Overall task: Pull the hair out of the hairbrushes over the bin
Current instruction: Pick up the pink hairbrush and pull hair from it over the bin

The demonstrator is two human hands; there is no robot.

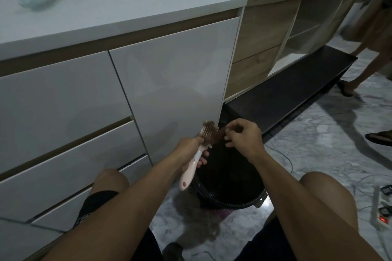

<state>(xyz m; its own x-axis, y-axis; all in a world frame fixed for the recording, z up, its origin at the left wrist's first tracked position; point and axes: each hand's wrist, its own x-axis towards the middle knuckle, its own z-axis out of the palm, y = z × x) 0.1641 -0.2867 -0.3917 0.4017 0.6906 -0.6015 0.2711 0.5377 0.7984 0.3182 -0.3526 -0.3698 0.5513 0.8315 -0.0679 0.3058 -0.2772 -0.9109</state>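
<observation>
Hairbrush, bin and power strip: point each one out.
Hairbrush (pixel 198 158): head view, on its white handle.
Bin (pixel 244 202): head view, on its near rim.
Power strip (pixel 381 217): head view, on its white body.

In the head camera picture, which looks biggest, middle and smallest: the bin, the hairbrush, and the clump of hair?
1. Bin, biggest by far.
2. Hairbrush, long and thin.
3. Clump of hair pinched by the right hand, smallest, though partly hidden.
</observation>
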